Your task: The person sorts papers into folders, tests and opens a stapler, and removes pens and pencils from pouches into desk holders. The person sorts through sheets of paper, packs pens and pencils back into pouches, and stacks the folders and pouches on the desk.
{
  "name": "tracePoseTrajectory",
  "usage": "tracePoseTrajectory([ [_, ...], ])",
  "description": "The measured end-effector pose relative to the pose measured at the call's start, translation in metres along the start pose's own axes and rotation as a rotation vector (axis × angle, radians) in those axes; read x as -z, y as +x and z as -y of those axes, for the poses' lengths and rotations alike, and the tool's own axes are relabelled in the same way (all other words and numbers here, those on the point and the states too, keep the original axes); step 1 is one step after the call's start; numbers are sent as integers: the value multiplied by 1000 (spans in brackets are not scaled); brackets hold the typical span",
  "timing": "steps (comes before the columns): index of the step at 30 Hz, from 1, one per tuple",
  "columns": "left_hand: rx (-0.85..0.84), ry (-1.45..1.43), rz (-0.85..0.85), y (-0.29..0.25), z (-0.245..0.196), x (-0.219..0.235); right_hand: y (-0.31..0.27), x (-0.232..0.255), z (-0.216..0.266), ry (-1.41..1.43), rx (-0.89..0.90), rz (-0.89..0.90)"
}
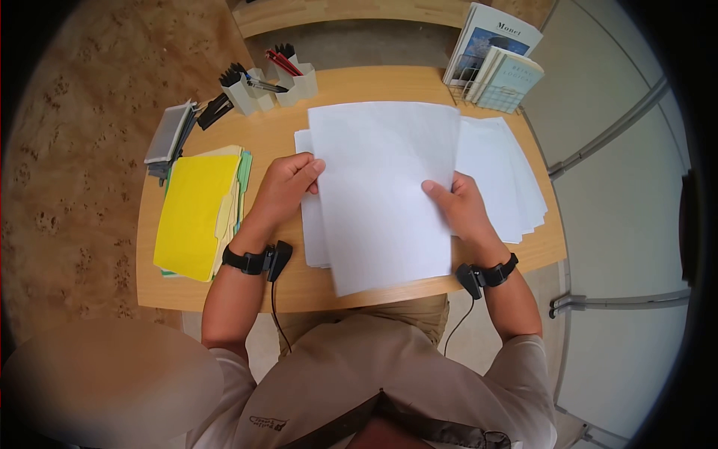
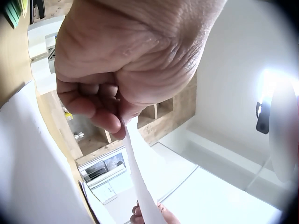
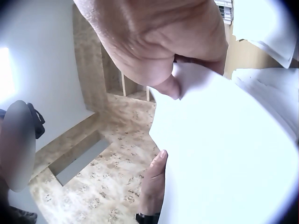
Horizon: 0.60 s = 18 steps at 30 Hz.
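Note:
White paper is held up between both hands over the desk, blank on the side facing the head camera. At its left edge the left hand pinches it between thumb and curled fingers; the left wrist view shows the sheet running from those fingertips. On the right edge the right hand grips with its thumb on the front face and its fingers behind. Beneath and left of the held paper lies a white stack. Fanned white sheets lie to the right.
Yellow folder on other folders at the desk's left; a grey file stack and a black stapler behind it. Pen holders stand at the back. Books in a wire rack stand back right. Wrist camera cables hang near the front edge.

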<state>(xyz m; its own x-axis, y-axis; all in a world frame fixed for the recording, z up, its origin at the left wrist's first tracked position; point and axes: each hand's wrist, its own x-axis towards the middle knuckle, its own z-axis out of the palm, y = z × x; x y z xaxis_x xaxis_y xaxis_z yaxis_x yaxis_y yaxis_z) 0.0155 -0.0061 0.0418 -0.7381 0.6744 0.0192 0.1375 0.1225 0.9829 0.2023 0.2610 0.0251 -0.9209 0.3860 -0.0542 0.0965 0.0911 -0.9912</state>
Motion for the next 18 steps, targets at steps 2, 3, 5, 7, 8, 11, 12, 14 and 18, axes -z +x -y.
tracePoseTrajectory([
  [2,9,-20,14,6,10,4,5,19,-1,14,-83,-48],
  [3,56,12,-12,12,20,11,8,33,-1,28,-163,-98],
  [5,101,41,-41,23,48,27,21,78,-32,126,-90,-134],
  [7,92,369,-140,31,75,40,28,123,-43,60,-128,-180],
  [8,93,366,-141,31,75,40,27,138,-40,5,-139,-209],
  [11,128,467,-207,33,71,37,31,175,-38,-156,-260,-257],
  [12,162,553,-213,34,68,36,33,183,-39,-201,-277,-263],
  [14,188,633,-201,40,69,31,35,189,-44,-302,-252,-280],
  [18,197,583,-204,46,78,32,39,201,-62,-692,-186,-280],
])
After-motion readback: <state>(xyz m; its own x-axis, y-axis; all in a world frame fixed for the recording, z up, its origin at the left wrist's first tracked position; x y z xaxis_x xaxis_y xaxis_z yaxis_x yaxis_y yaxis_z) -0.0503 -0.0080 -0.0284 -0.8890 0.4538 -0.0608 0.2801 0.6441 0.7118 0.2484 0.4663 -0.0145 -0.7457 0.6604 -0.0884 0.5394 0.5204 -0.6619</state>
